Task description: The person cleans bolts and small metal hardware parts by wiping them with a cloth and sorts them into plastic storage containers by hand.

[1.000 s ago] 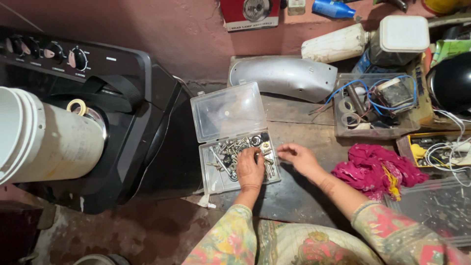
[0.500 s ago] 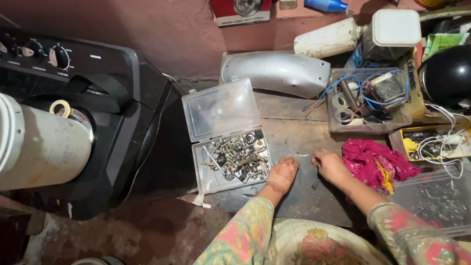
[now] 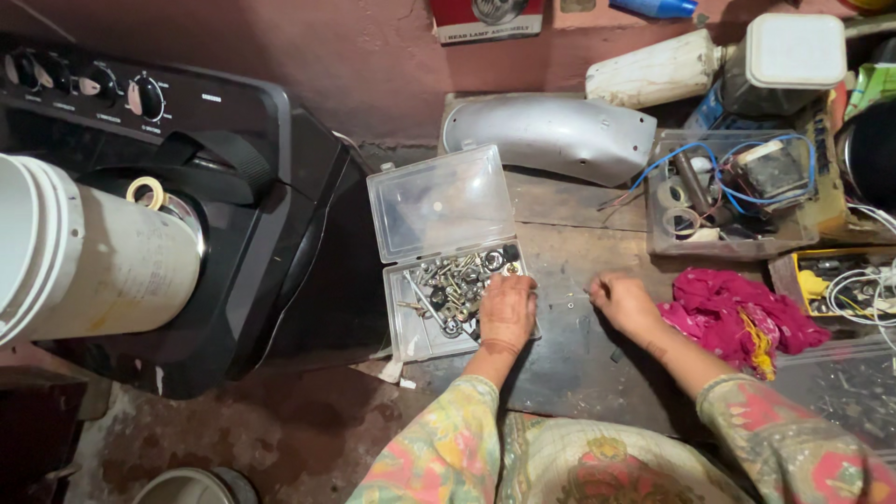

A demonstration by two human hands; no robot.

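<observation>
At 9 o'clock, black appliance (image 3: 233, 215) with white bucket (image 3: 84, 252) laid on its side against it, out of the way. At 12, silver fender (image 3: 551, 135) parked at wall. At centre, clear hinged box (image 3: 411, 327), lid propped back for access to loose bolts and nuts (image 3: 448, 285). At 3, pink rag (image 3: 737, 313). Left hand (image 3: 507, 313) palm-down in box, fingers together over hardware. Right hand (image 3: 623, 303) on bench at 3 of box, fingers curled; grasp cannot tell.
</observation>
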